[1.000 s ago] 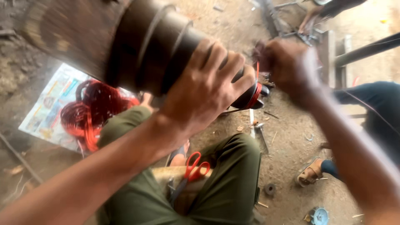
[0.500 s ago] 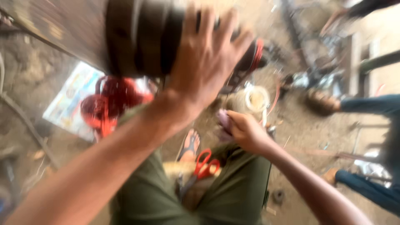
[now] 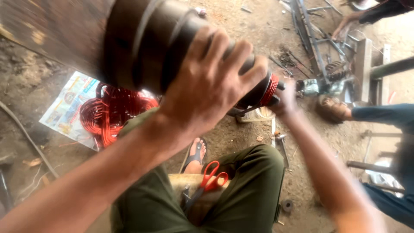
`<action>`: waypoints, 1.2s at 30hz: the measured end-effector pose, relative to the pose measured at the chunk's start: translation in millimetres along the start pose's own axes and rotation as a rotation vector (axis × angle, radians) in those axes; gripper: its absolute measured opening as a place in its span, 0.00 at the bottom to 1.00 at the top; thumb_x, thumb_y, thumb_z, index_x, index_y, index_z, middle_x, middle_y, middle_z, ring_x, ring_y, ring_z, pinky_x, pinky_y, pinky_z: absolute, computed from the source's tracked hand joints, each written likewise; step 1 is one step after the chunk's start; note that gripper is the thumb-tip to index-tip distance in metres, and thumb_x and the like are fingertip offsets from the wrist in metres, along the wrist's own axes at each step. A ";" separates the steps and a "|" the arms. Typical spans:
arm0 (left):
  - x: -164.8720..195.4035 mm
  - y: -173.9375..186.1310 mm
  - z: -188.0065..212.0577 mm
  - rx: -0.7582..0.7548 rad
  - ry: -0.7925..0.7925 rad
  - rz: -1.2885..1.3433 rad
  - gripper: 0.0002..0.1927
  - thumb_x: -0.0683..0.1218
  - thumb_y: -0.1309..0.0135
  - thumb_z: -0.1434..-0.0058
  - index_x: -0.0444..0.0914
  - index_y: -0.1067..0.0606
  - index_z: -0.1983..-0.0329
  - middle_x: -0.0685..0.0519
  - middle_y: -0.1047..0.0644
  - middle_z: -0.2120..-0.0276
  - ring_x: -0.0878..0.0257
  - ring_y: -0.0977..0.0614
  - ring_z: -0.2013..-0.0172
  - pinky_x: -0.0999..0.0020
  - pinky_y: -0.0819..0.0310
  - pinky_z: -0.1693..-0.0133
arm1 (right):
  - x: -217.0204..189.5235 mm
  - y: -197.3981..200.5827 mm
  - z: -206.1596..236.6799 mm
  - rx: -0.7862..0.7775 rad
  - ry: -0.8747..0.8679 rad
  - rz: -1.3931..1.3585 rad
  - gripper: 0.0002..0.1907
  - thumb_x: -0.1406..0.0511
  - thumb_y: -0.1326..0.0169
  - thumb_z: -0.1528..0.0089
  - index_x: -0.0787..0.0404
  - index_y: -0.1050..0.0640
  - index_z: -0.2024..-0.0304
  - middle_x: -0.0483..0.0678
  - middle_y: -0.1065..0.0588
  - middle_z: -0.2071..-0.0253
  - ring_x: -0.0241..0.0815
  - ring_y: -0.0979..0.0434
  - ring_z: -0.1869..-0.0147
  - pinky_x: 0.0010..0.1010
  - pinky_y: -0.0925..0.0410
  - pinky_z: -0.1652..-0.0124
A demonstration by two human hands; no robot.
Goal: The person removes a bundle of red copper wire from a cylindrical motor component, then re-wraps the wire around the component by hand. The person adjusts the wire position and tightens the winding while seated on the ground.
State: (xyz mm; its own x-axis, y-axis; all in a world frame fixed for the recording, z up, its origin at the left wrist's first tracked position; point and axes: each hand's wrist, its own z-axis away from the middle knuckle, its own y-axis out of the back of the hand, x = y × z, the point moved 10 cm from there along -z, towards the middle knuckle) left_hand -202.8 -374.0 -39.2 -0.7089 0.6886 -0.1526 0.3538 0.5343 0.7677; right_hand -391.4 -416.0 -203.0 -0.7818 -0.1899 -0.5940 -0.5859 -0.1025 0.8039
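Motor housing [image 3: 172, 47], dark, cylindrical, clasped from above by left hand [image 3: 211, 86]. Right hand [image 3: 284, 101] risen from lap to copper-wound end [image 3: 269, 88]; grip there unclear. Work now two-handed. Red-handled scissors [image 3: 211, 177] on lap.

One dark ribbed motor body [image 3: 151, 43] lies under the fingers [image 3: 215, 47] of the left hand [image 3: 207, 90]. One pair of red-handled scissors [image 3: 207, 181] rests below those fingers, on the lap. One heap of red wire coils [image 3: 112, 114] and one newspaper sheet [image 3: 64, 108] lie left of them. Two sandalled feet show: one [image 3: 196, 151] below the fingers, one [image 3: 334, 108] to their right.
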 end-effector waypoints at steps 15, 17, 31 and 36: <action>10.4 5.1 -18.6 -0.120 0.078 0.228 0.26 0.40 0.35 0.44 0.46 0.27 0.42 0.43 0.28 0.41 0.44 0.26 0.41 0.42 0.27 0.42 | 75.5 -82.7 51.4 0.124 -0.217 0.007 0.16 0.70 0.47 0.42 0.61 0.23 0.51 0.60 0.21 0.61 0.60 0.22 0.56 0.50 0.31 0.57; 2.8 8.7 -30.3 -0.087 0.112 0.254 0.29 0.38 0.37 0.49 0.46 0.27 0.42 0.43 0.29 0.43 0.44 0.25 0.43 0.39 0.29 0.41 | 74.1 -87.9 50.9 0.103 -0.246 -0.147 0.16 0.70 0.49 0.41 0.60 0.22 0.50 0.58 0.19 0.60 0.55 0.20 0.55 0.46 0.30 0.56; -9.4 -14.4 -35.7 -0.225 0.139 0.233 0.32 0.35 0.36 0.48 0.47 0.28 0.39 0.44 0.30 0.43 0.44 0.27 0.44 0.47 0.29 0.42 | 48.0 -98.3 70.3 0.095 -0.402 -0.272 0.19 0.69 0.55 0.38 0.59 0.19 0.48 0.57 0.16 0.58 0.52 0.15 0.52 0.39 0.27 0.49; -25.9 -32.7 -29.4 -0.091 0.278 0.246 0.31 0.44 0.34 0.41 0.43 0.31 0.34 0.38 0.29 0.43 0.41 0.27 0.43 0.49 0.25 0.45 | 20.0 -106.5 77.6 0.045 -0.189 -0.227 0.12 0.64 0.51 0.35 0.63 0.21 0.56 0.62 0.20 0.59 0.61 0.19 0.52 0.48 0.28 0.52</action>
State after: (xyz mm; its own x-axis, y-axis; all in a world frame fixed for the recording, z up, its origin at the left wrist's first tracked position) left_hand -214.0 -423.7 -42.1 -0.7525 0.6249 0.2079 0.4871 0.3157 0.8143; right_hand -361.2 -333.1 -302.8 -0.6527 0.0185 -0.7574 -0.7562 -0.0770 0.6498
